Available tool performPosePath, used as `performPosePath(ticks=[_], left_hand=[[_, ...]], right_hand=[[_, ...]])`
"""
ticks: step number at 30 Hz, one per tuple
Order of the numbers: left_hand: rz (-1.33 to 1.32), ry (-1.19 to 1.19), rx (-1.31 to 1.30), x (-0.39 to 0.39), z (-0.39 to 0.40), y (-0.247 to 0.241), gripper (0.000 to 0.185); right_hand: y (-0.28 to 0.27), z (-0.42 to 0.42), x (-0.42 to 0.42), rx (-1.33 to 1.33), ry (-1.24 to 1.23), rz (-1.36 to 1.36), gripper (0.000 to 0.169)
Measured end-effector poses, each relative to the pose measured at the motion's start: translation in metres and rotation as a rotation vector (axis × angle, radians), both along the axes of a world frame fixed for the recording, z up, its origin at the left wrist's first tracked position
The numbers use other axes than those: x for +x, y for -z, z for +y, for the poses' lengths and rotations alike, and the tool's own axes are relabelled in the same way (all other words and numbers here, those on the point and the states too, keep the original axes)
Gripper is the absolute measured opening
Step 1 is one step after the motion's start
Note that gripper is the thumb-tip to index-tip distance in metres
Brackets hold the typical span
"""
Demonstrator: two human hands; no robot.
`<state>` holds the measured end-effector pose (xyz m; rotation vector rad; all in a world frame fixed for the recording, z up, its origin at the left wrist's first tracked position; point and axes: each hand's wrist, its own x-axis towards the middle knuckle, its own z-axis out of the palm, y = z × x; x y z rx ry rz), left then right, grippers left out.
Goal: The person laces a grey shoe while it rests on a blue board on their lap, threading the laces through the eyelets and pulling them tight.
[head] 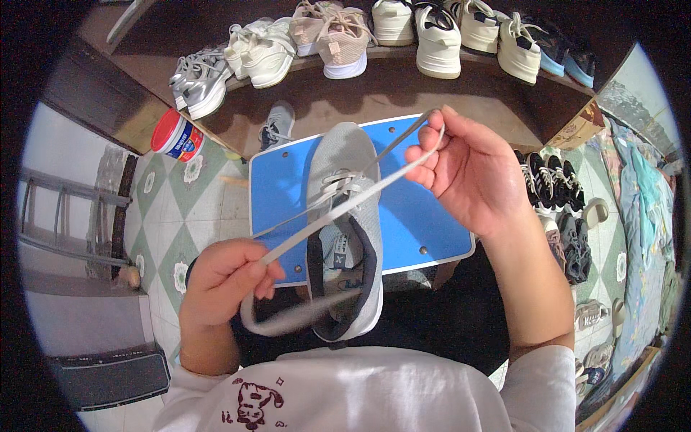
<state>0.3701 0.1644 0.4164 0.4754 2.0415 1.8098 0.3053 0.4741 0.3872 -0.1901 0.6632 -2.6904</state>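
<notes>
A light grey mesh sneaker (345,156) lies on a blue board with a white rim (415,216), its toe pointing away from me and its heel past the near edge. Its flat grey shoelace (348,204) is partly threaded through the front eyelets. My right hand (475,167), raised to the right of the toe, pinches the lace between thumb and fingers. Left of the shoe's opening, my left hand (232,275) grips another stretch of the same lace, which runs taut across the shoe. A loose, blurred lace end trails over the dark-lined opening.
A wooden shelf (388,67) at the back carries several sneakers. Below it stands another grey sneaker (278,127). A white bucket with a red lid (177,135) is on the tiled floor (167,221) to the left. More shoes (550,183) line the right side, near draped fabric (642,216).
</notes>
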Motion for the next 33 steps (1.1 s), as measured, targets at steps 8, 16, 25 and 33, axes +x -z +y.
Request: performPosePath(ticks=[8, 16, 25, 33], left_hand=[[0.390, 0.059, -0.607, -0.018, -0.035, -0.001, 0.013], [0.792, -0.020, -0.621, -0.024, -0.001, 0.011, 0.014], [1.074, 0.014, -0.547, -0.046, 0.053, 0.007, 0.012], [0.965, -0.037, -0.499, -0.056, 0.069, 0.031, 0.013]], right_hand=[[-0.001, 0.014, -0.012, 0.655, 0.237, -0.039, 0.030], [0.009, 0.008, -0.013, 1.953, 0.775, 0.585, 0.029], [-0.012, -0.030, 0.022, 1.477, 0.389, 1.337, 0.016], [0.003, -0.029, 0.016, 1.476, 0.522, 1.141, 0.013]])
